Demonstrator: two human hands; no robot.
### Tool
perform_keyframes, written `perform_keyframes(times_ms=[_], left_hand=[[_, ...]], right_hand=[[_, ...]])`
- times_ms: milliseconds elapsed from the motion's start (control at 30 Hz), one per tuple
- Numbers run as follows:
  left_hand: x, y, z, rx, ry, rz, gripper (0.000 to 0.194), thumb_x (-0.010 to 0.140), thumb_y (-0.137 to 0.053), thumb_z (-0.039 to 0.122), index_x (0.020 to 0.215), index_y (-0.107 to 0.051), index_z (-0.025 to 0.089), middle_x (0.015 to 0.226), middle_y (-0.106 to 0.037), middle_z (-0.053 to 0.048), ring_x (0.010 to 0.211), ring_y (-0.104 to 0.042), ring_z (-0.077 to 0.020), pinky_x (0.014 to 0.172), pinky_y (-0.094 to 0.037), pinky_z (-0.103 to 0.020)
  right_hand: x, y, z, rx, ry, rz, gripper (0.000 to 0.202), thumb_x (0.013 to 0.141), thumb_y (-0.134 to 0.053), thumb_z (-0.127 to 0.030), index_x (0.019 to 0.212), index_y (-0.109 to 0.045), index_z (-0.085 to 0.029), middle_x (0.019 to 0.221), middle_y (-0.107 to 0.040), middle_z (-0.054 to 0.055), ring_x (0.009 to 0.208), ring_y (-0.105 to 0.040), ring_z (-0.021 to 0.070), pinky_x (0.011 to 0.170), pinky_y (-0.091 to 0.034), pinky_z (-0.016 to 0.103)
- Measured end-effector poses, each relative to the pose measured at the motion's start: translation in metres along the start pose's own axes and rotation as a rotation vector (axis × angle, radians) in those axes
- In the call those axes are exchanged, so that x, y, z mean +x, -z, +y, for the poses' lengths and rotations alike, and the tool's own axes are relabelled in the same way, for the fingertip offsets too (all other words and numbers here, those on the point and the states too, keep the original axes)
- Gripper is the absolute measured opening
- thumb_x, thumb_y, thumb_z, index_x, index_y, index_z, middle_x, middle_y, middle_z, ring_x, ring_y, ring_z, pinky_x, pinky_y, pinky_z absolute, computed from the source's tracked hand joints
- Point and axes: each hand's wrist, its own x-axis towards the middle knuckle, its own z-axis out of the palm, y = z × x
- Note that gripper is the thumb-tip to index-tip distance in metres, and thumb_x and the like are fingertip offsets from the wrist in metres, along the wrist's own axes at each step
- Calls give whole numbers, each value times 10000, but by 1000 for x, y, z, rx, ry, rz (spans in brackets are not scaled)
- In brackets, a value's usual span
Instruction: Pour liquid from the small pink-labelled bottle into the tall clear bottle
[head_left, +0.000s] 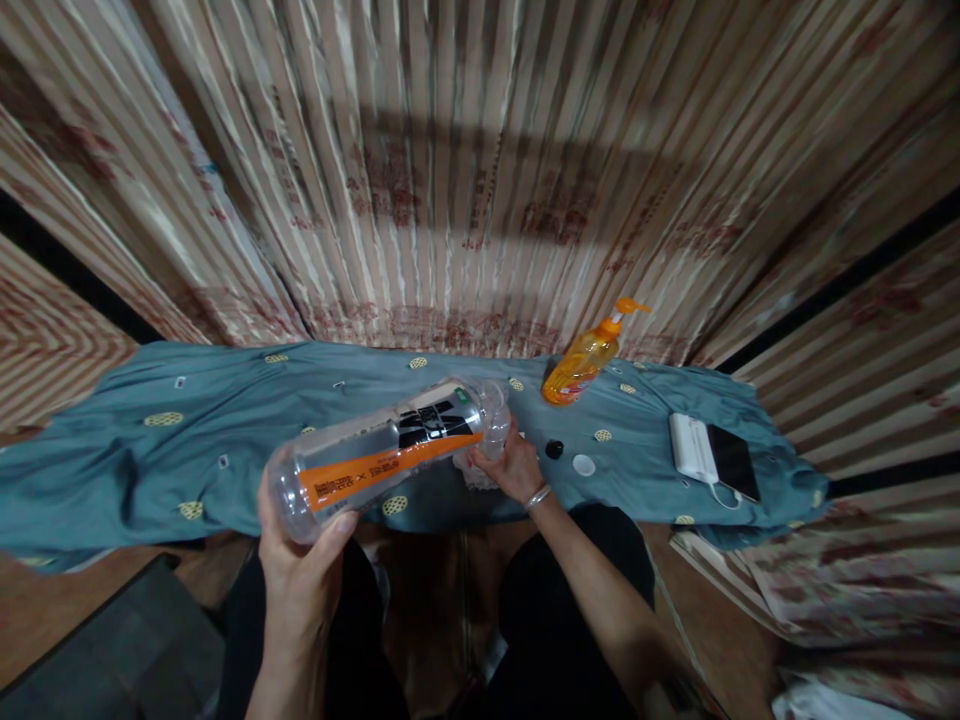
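A large clear plastic bottle (360,466) with an orange and black label lies tilted above the cloth-covered table, its mouth end up and to the right. My left hand (300,540) is closed around its base, thumb along the near side. At the other end, my right hand (514,465), with a bracelet on the wrist, has its fingers closed at the bottle's neck; the fingertips are partly hidden. Beneath that hand shows a crumpled pale tissue or cloth (477,474). A small black cap (554,449) and a white round disc (583,465) lie just right of it.
An orange pump bottle (581,368) stands toward the back of the teal tablecloth (247,400). Farther right lie a white power bank (691,447), a dark phone (732,462) and a white cable (724,497). A striped curtain (450,180) hangs close behind the table.
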Motion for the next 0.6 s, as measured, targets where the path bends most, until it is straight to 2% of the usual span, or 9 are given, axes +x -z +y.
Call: perform_keyframes(times_ms=[167, 300, 600], left_hand=[[0, 1, 0, -79, 59, -3, 1044, 555, -1001, 423, 1500, -565, 343, 1425, -662, -100, 1324, -630, -378, 1210, -429, -621], [-2, -1, 2, -72, 62, 2, 995, 558, -996, 433, 1465, -599, 339, 1382, -680, -94, 1263, -657, -376, 1149, -500, -612], [-2, -3, 4, -36, 40, 1, 979, 572, -980, 461, 1460, -585, 347, 1327, -703, -86, 1282, -650, -413, 1153, -471, -671]], right_hand=[[0, -1, -2, -26, 8, 21, 814, 829, -713, -499, 1498, -486, -95, 1161, -805, 178, 1044, -792, 342, 889, -632, 433], [0, 0, -3, -36, -4, 11, 789, 822, -704, -485, 1478, -502, -94, 1134, -807, 174, 1004, -795, 342, 879, -636, 451], [0, 1, -4, -28, -18, 4, 760, 817, -727, -488, 1454, -531, -122, 1132, -805, 154, 1019, -789, 329, 893, -639, 439]])
